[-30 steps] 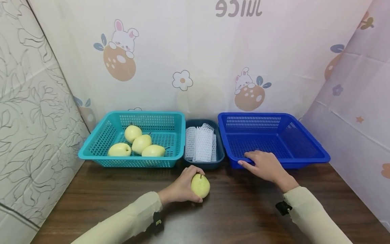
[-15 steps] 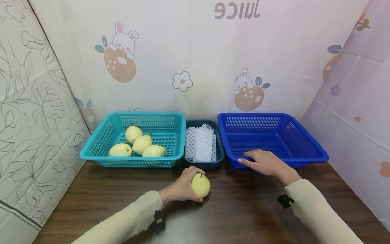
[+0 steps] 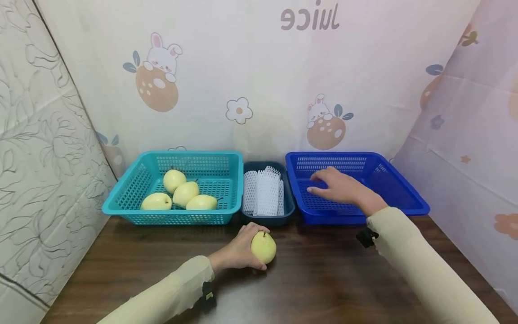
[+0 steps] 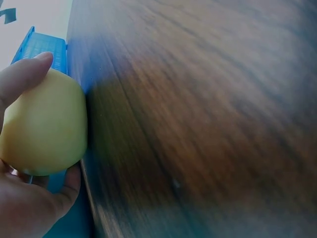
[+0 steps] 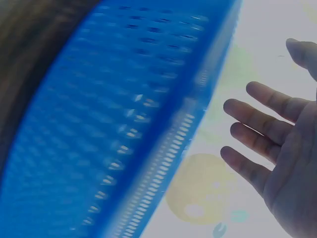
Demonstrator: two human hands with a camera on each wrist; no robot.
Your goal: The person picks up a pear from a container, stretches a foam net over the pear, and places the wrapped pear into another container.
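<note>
Right hand point(image 3: 340, 185) has shifted from the near rim of the blue basket point(image 3: 323, 219) to a position over its left part, nearer the far edge of the worktop point(image 3: 315, 283). Left hand point(image 3: 240, 252) and the held pear point(image 3: 263, 247) show no clear displacement.

Hand states: the left hand grasps the pear, fingers on the far side and thumb on the near side. The right hand is released; the right wrist view shows its fingers extended and spread, with nothing held.

Pear location: mid-width of the worktop, on the near side of the small tray point(image 3: 271, 220), stem end upward and tilted toward the far edge. Whether the pear touches the worktop cannot be told.

Governing relation, by judgement: the white foam nets point(image 3: 268, 193) in the small tray lie directly to the left of the right hand, across the adjoining basket rim. Their long axis runs from the far edge toward the near edge, roughly crosswise to the right fingers. The left hand is nearer to the tray's near wall but is occupied; the right hand is the nearer unoccupied one. From the right hand, the pear lies leftward and toward the near edge.
</note>
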